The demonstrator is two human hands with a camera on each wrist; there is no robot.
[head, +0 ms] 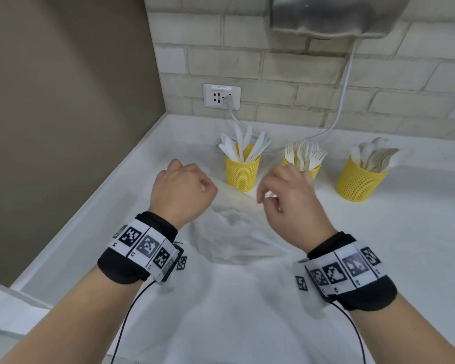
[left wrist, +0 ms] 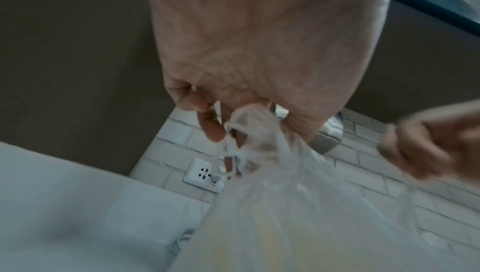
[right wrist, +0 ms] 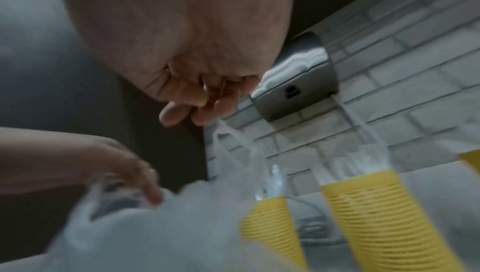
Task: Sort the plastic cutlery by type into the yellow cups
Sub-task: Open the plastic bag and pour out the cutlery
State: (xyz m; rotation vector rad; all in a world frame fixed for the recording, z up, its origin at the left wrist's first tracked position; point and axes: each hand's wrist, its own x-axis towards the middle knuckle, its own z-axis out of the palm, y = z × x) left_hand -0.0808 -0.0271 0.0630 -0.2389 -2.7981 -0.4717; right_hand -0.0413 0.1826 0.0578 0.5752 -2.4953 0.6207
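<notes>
A: Head view: white counter [head: 378, 245], clear plastic bag [head: 231, 232], three yellow cups [head: 242, 172] at the back holding knives, forks, spoons.

B: Hands?

A: Left hand [head: 181, 191] pinches the bag's edge; right hand [head: 286, 195] curled, grip unclear. Socket label [head: 221, 87] unreadable.

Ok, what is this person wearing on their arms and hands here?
Both hands, left hand and right hand, are bare, with no gloves or sleeves. Each wrist carries a black fabric band wrapped in a white strip of square black-and-white coded markers. A thin black cable trails from each band towards the body.
</notes>
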